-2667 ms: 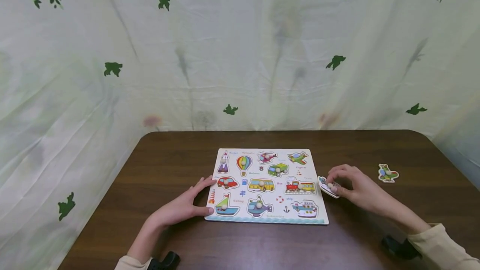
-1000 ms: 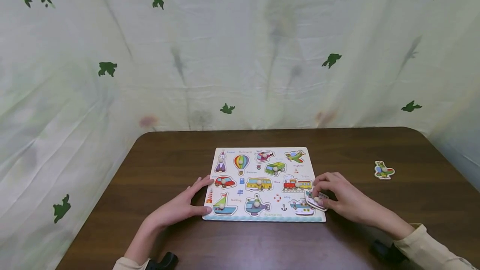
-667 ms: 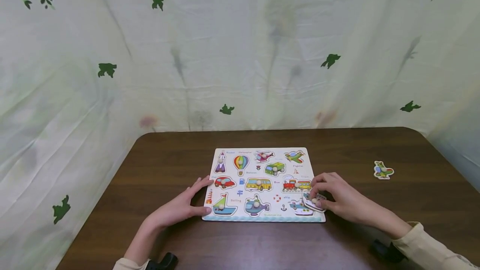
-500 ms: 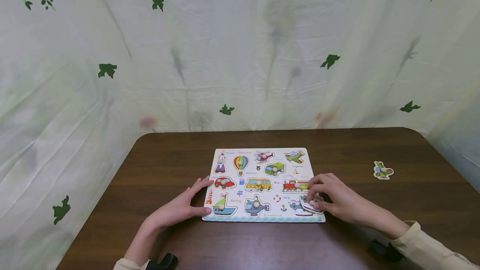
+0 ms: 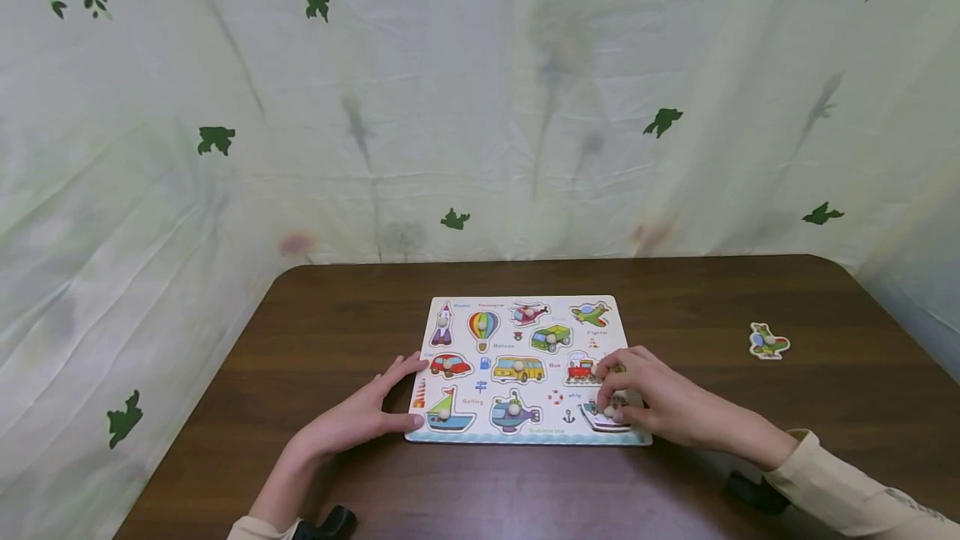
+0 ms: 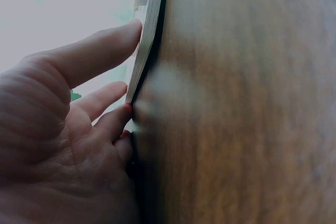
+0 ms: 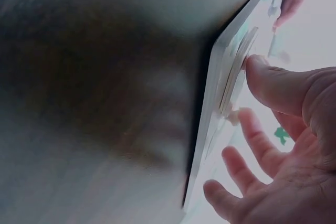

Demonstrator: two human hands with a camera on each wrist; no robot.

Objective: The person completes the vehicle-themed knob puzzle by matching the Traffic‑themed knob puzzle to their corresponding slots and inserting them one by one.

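Note:
A white wooden puzzle board [image 5: 465, 437] lies on the table, its vehicle pieces fitted with small knobs. At its lower right, my right hand [image 5: 663, 397] pinches a ship puzzle piece [image 5: 598, 420] near the knob. The piece sits over the ship picture, partly hidden by my fingers. In the right wrist view, the ship piece [image 7: 239, 72] stands slightly proud of the board, with the thumb against it. My left hand [image 5: 356, 417] touches the board's left edge with thumb and fingers spread; the left wrist view shows its thumb [image 6: 113, 45] at the board's rim.
A loose green plane piece [image 5: 768, 342] lies on the brown wooden table [image 5: 712, 294] to the right of the board. Behind the table hangs a pale curtain [image 5: 480, 107] printed with leaves. Dark wrist cameras sit below both forearms.
My right hand has carried the ship piece from beside the board leftward onto the ship picture, where it now lies flatter and more closely lined up. My left hand stays at the board's edge.

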